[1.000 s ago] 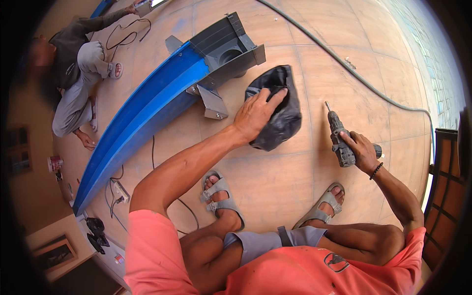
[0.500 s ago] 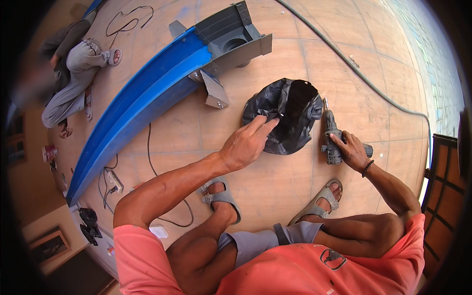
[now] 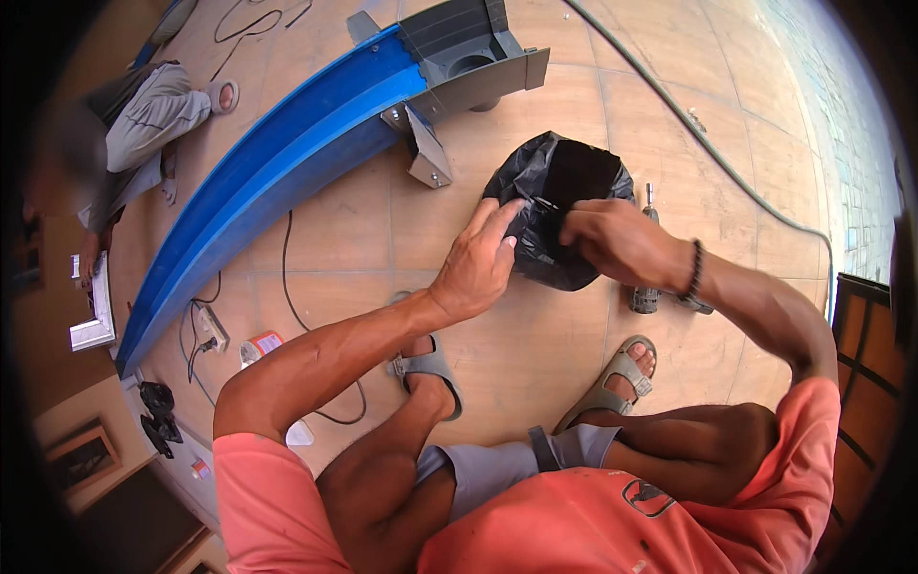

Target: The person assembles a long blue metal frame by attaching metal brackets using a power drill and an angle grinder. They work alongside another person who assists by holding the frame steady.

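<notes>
Tan tiled floor [image 3: 535,383] fills the view, person crouched over it in grey sandals; black plastic bag [image 3: 564,225] lies on the tiles just ahead of the feet, mouth turned toward the hands, probably so it can be pulled open; left hand [image 3: 478,268] has fingers stretched out together, tips on the bag's left rim, seemingly pinning or tugging that edge; right hand [image 3: 617,239] curls over the rim from the other side, fingers pinching a fold of the plastic, thumb hidden so exact grip unclear; power drill [image 3: 646,287] lies on the floor just right of the bag, partly under the right wrist, set down within reach; long blue curved channel [image 3: 277,182] with grey end fitting [image 3: 473,57] lies beyond; second person [image 3: 143,124] sits far left; hose [image 3: 708,143] runs across the upper right.
</notes>
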Available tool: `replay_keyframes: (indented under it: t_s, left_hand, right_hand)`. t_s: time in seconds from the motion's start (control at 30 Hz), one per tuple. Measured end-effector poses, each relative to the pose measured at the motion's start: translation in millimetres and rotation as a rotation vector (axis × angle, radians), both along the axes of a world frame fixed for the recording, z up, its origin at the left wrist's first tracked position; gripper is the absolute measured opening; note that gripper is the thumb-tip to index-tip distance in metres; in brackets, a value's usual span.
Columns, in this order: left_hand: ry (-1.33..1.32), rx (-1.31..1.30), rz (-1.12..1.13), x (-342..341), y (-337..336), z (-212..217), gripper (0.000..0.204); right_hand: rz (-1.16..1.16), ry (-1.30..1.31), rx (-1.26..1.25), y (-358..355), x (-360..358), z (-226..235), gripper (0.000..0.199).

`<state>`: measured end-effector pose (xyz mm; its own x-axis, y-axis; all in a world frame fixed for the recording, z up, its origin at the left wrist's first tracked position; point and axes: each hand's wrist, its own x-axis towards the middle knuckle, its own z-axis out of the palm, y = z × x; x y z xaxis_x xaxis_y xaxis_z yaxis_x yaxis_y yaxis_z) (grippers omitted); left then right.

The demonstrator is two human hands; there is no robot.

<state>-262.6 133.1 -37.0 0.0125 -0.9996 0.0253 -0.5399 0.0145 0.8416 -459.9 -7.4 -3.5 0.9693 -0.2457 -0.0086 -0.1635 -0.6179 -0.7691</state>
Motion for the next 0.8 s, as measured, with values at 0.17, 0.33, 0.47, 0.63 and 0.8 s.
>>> replay_keyframes:
  t_s: [0.17,0.33,0.47,0.63,0.8]
  left_hand:
    - [0.099,-0.003,0.113,-31,8,-2,0.043]
    - [0.205,0.092,0.113,-67,24,-3,0.052]
    - [0.165,0.131,0.098,-79,37,-2,0.055]
    - [0.059,0.102,0.032,-72,53,8,0.047]
    - [-0.204,0.32,-0.085,4,82,60,0.031]
  right_hand:
    - [0.217,0.518,-0.247,-25,30,-114,0.015]
    - [0.073,0.245,-0.118,-23,-1,-174,0.024]
    - [0.143,0.025,-0.413,-17,-24,-193,0.025]
    - [0.136,0.08,-0.305,-28,-30,-191,0.025]
    - [0.137,0.146,-0.325,-33,-28,-158,0.025]
